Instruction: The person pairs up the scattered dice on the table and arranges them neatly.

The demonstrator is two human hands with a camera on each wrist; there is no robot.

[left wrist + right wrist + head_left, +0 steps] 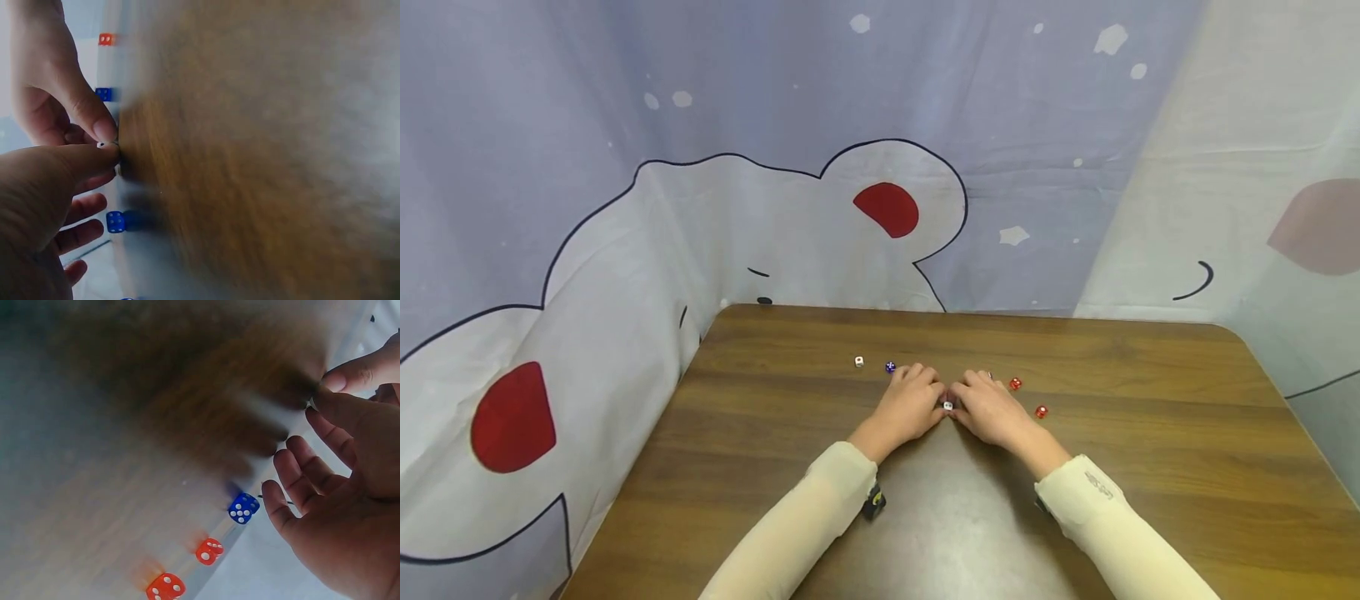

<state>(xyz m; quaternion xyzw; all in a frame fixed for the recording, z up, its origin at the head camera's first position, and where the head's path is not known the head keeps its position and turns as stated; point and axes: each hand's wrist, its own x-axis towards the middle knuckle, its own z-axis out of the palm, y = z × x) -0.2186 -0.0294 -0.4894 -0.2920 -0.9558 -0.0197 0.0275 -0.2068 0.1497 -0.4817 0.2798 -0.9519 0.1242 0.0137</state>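
Head view shows the left hand (910,403) and the right hand (992,412) meeting fingertip to fingertip, both grasping one small white die (948,406) between curled thumbs and fingers. That die sits right in the gap between the hands, at or just above the bench (955,517). It is a cube with soft-looking corners and two dark pips on the face toward the wearer; the fingertips cover its sides, and either wrist view catches only a pale sliver of it.

Just beyond the left hand's knuckles lies a blue die (891,367) with white pips, and farther out to that hand's left, another white die (859,362). Beside the right hand's outer fingers rests a second blue die (243,508), five white pips on one face. Farther right of that hand lie two red dice (1016,383) (1041,412), also white-pipped, apart from each other. Pale sleeves (805,525) cover both forearms, and past the bench's far edge hangs a patterned curtain (1037,167).
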